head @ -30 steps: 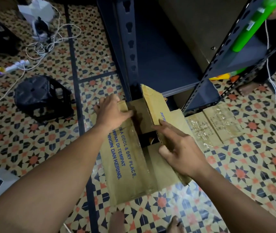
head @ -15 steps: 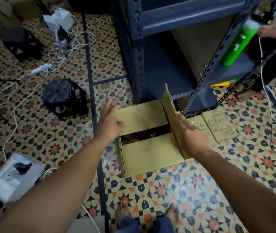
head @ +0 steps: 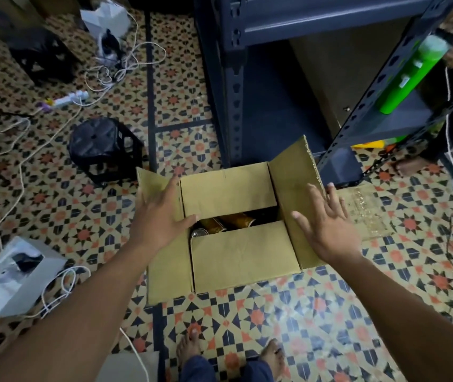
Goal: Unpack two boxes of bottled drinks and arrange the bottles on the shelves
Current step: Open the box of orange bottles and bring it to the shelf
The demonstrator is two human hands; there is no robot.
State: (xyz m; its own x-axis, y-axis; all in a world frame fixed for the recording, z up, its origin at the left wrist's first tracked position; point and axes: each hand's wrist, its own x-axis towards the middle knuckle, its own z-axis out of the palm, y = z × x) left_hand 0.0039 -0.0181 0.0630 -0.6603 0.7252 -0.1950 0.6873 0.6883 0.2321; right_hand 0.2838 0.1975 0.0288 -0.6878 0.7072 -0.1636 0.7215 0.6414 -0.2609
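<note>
box lies between left hand and right hand.

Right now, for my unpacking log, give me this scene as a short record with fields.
box: cardboard box on the tiled floor, in front of the shelf rack
flaps: left flap and right flap spread, inner flaps nearly shut
contents: brown bottles visible through the gap
left hand: fingers straight, rests on left flap
right hand: fingers spread, over right flap

side flaps pushed outward, box open wider (bottles now showing)
</note>
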